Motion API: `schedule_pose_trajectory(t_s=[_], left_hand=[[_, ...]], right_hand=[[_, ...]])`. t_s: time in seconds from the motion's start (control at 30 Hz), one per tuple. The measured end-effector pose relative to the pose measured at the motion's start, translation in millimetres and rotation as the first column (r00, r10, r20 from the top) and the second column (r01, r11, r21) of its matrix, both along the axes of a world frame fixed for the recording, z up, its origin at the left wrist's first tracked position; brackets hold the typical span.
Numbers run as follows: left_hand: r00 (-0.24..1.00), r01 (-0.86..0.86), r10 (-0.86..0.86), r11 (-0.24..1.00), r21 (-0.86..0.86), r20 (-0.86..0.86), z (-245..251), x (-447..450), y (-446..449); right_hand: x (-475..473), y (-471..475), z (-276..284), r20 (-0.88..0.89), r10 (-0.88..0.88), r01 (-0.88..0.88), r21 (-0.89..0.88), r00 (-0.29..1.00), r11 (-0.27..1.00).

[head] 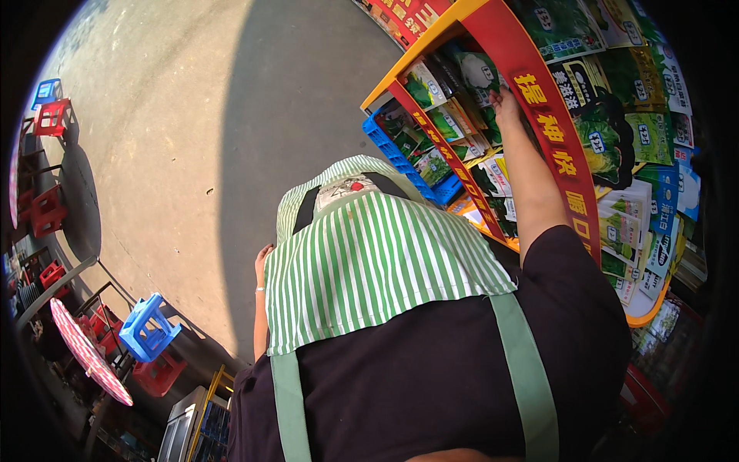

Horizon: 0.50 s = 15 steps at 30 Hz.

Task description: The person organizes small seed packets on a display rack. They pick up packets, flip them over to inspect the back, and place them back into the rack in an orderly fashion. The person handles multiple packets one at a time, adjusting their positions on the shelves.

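Note:
My right hand [504, 106] reaches into a shelf of a display rack, between its red printed edge strips [545, 121]. Its fingertips are at a dark green seed packet [478, 72] with a white vegetable picture; whether they grip it cannot be told. More packets [424, 84] stand in rows on the shelves, and others [597, 136] cover the level at the right. My left hand [265, 254] hangs at my side beside my green-and-white striped apron [369, 265], mostly hidden by it, with a thin bracelet at the wrist.
A blue plastic crate [395, 153] with packets sits low by the rack. Across the concrete floor [277, 104], at the left, are a blue stool [149, 328], red stools [49, 211] and a round table with a red-checked top [89, 352]. A metal cabinet [182, 424] stands at the lower left.

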<state>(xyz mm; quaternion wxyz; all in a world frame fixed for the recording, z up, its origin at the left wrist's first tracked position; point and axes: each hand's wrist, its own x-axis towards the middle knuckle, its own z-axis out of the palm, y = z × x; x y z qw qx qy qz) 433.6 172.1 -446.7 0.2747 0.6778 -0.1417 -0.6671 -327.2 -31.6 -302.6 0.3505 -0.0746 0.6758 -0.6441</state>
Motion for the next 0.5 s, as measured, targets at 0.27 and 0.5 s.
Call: schedule_pose_trajectory(t_s=[0.27, 0.5], left_hand=[[0.997, -0.074, 0.070, 0.989, 0.125, 0.036, 17.6, 5.8, 32.1], [0.997, -0.075, 0.075, 0.996, 0.046, 0.002, 21.2, -9.6, 9.5]], right_hand=[[1.9, -11.2, 13.5, -0.076, 0.009, -0.015, -0.071, 0.997, 0.997], [2.6, -13.7, 34.6, -0.092, -0.002, -0.016, -0.194, 0.996, 0.981]])
